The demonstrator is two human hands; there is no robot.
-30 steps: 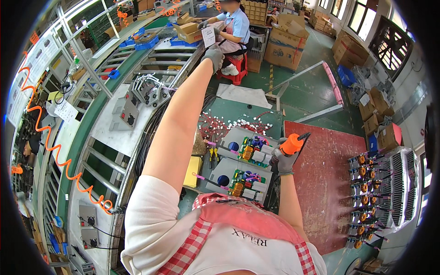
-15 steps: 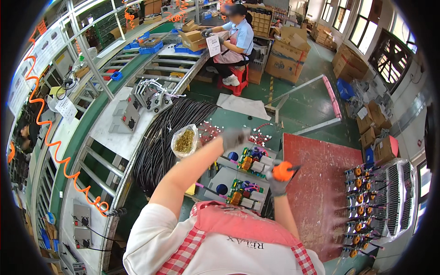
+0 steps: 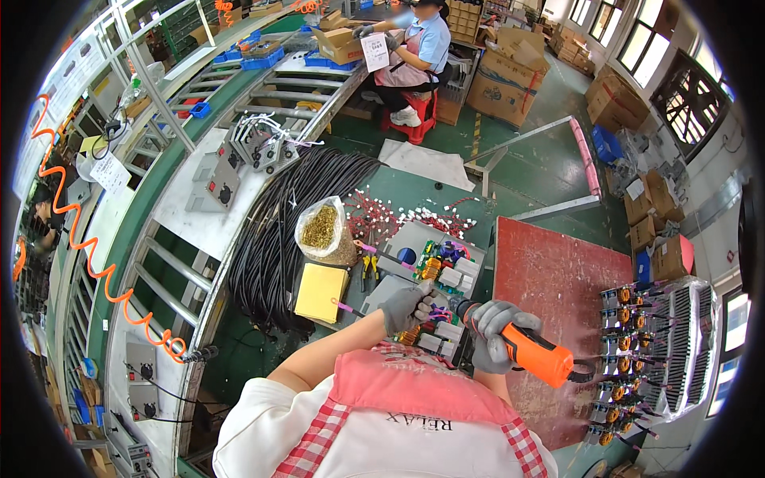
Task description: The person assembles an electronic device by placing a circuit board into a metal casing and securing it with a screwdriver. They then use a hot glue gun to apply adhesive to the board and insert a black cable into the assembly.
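My right hand [image 3: 492, 333], in a grey glove, grips an orange electric screwdriver [image 3: 535, 354] with its tip pointing down at a grey fixture [image 3: 434, 275] that carries small coloured parts. My gloved left hand [image 3: 405, 306] rests on the near edge of that fixture, fingers curled on a small part with thin pink wires. Whether the fingers pinch the part is hard to see. Pliers [image 3: 368, 267] lie just left of the fixture.
A yellow pad [image 3: 320, 291], a clear bag of brass pieces [image 3: 323, 229] and a coil of black cables [image 3: 280, 231] lie to the left. A red mat [image 3: 558, 287] and a rack of wired assemblies [image 3: 637, 350] are on the right. A seated person [image 3: 414, 48] works by cardboard boxes far ahead.
My left arm was stretched far forward, then came back to the fixture. My right hand brought the orange screwdriver down and toward the fixture.
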